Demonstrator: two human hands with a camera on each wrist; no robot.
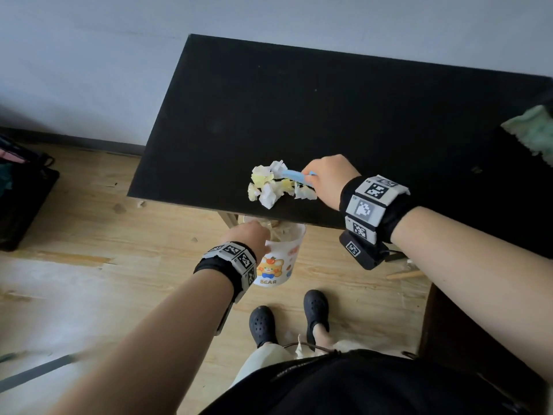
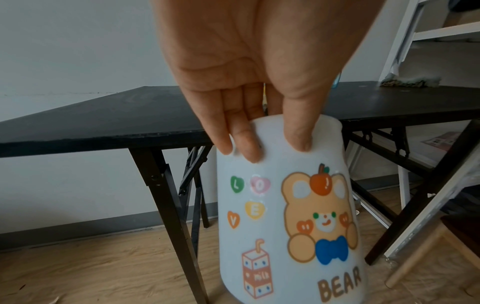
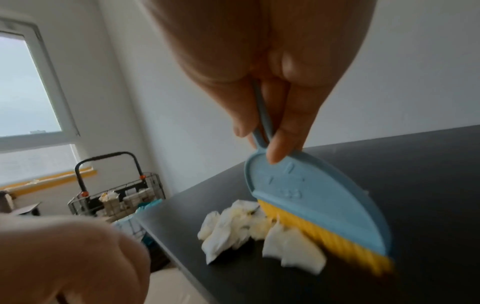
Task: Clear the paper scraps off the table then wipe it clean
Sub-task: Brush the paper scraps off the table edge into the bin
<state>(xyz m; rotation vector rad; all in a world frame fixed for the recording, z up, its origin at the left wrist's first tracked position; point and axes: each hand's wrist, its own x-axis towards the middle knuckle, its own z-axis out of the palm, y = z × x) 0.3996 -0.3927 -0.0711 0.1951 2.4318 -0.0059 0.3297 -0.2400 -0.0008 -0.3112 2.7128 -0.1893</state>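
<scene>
Paper scraps point(image 1: 278, 185) sit heaped at the surface's point(image 1: 329, 115) near edge, at nine o'clock from our right hand point(image 1: 324, 178), whose fingers pinch the brush point(image 3: 311, 205). Left fingers point(image 2: 246, 144) hook the bin point(image 1: 278, 256) rim, waiting at six o'clock below the heap.

Your head view is dim and flat, soft daylight with no hard shadows; the black tabletop point(image 1: 329, 115) swallows detail and shows only faint sheen. Straight lines bow toward the frame edges. In the right wrist view, light comes from the window point(image 3: 28, 86) left of the tabletop, blown out and hazy. The brush point(image 3: 319, 207) bristles and paper scraps point(image 3: 249, 228) smear with motion blur. Left wrist view is sharper, though the bin point(image 2: 288, 216) print is slightly soft.
</scene>
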